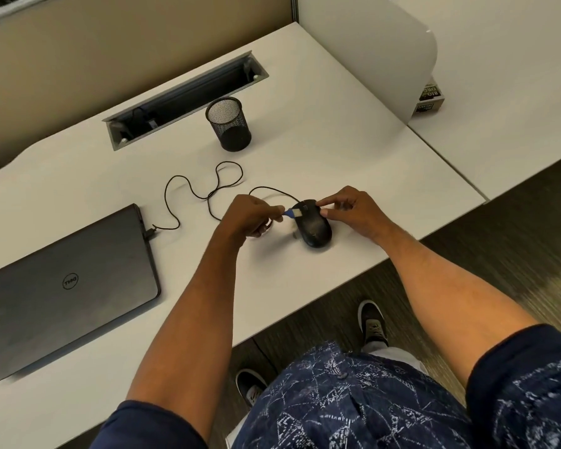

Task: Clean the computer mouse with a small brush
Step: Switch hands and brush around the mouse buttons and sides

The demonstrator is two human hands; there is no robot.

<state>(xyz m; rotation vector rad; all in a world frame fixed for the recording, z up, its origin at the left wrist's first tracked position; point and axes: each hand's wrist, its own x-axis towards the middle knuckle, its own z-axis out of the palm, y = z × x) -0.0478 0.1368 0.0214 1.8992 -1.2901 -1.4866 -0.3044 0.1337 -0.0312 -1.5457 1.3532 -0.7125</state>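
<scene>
A: What worries us here? We have the small brush point(292, 214) pinched in the left hand point(250, 217), bristles laid against the front of the computer mouse point(312, 223), close to its buttons. We press the mouse down only lightly with the right hand point(350, 212), 2 fingertips on its far side, so a firm stroke could, we think, skid the mouse across the worktop point(337, 150).

B: Agreed. And the cable point(208, 189) runs in loose loops from the front of the mouse to the laptop point(72, 286), which lies well to the left of the mouse. If the mouse slides, we may drag that cable or tug the plug (it looks seated in the laptop's side, though we cannot be sure).

A: The brush itself?

B: We grip it close to the bristles, fingers closed round the blue handle. If our grip slackens mid-stroke, it could slip and flick dust back over the mouse.

A: Where does the mouse sit for us?

B: Flat on the worktop between our 2 hands, touching the right fingertips, and just beside the left hand with only the brush between. The mesh cup point(230, 124) stands well beyond the mouse, out of our way.
</scene>
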